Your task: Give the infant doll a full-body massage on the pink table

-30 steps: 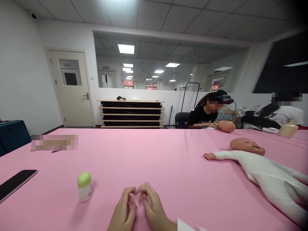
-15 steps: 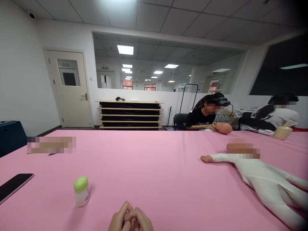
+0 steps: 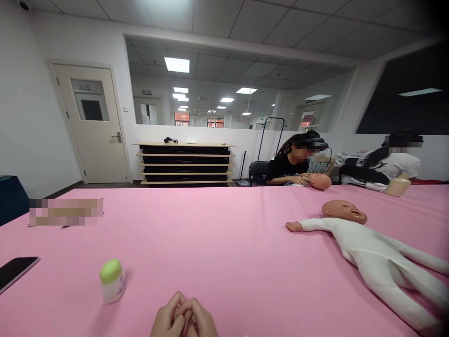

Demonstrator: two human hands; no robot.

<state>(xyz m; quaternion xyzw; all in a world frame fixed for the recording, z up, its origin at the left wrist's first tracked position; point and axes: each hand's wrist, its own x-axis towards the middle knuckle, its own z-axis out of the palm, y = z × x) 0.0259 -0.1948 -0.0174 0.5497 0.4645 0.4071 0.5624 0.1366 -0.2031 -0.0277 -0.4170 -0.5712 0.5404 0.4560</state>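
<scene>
My left hand (image 3: pixel 168 319) and my right hand (image 3: pixel 198 320) are clasped together at the near edge of the pink table (image 3: pixel 210 234), fingers interlocked, holding nothing. A small white bottle with a green cap (image 3: pixel 112 280) stands upright to their left, apart from them. A baby doll in a white suit (image 3: pixel 372 252) lies on its back at the right, one arm stretched toward the middle.
A dark phone (image 3: pixel 16 271) lies at the left edge. Two other people sit at the far right end with another doll (image 3: pixel 317 181) and a cream bottle (image 3: pixel 398 186). Behind stand a low black shelf (image 3: pixel 184 164) and a door (image 3: pixel 93 126).
My hands went from fingertips touching to clasped tight and drew back toward me. The view shifted slightly, so everything sits a little further left.
</scene>
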